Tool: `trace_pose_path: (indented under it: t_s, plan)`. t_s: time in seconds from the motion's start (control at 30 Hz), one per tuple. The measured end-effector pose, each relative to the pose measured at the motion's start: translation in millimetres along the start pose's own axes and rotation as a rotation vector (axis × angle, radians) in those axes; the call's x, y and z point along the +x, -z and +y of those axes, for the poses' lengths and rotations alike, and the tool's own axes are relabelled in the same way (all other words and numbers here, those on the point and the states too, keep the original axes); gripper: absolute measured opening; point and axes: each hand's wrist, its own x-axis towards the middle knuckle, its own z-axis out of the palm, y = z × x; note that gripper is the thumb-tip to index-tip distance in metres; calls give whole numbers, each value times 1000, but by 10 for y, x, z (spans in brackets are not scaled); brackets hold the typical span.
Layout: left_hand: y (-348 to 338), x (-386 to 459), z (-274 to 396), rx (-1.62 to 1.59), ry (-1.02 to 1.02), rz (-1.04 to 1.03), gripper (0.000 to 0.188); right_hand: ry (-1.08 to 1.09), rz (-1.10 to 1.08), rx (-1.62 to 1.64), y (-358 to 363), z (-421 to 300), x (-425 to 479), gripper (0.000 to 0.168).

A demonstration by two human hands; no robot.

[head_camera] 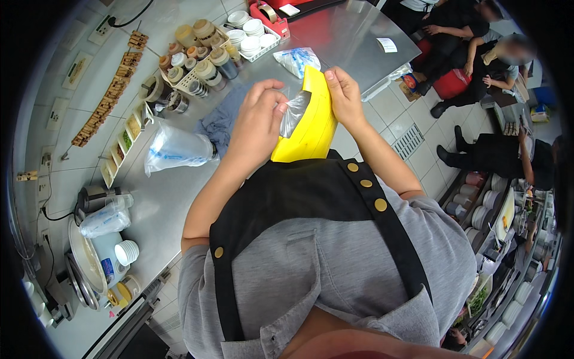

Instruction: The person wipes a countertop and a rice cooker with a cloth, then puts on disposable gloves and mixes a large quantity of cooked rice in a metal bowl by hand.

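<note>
A bright yellow packet (pixel 316 121) with a cut-out opening is held up before my chest. My right hand (pixel 347 96) grips its upper edge, thumb on the yellow face. The fingers of my left hand (pixel 264 116) pinch clear plastic film (pixel 294 112) that shows at the opening. Beyond the packet, a white and blue plastic bag (pixel 298 60) lies on the steel table (pixel 345 40). Left of my left forearm is a sleeve of items in clear plastic (pixel 177 150), beside a crumpled grey-blue cloth (pixel 219 119).
Sauce bottles (pixel 210 74) in a basket, a basket of small white dishes (pixel 253 33) and a red tape dispenser (pixel 271 20) stand at the back. A tray of chopped ingredients (pixel 125 143) lines the wall. Several people sit or stand to the right, near shelves of plates (pixel 480 215).
</note>
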Motion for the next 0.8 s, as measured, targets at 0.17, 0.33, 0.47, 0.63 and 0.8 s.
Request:
trace_pose_path:
  t_s: [0.17,0.33,0.47,0.63,0.8]
  plan:
    - [41,20,49,-50,12,25,15,34,-21,-18,8,-15,40,33]
    - [497,38,-429,-953,257,393,8,16,-63,-44,-12,9,101,32]
    - [944,158,-212,-1138,108,588,14,-15,-35,-33,47,89,74,34]
    - [793,7,-188,-276,33,382,24,19,-70,-22,-19,47,90,33]
    - [354,-29,142,167,-85,-50,31,25,-91,12,-85,-3,80,31]
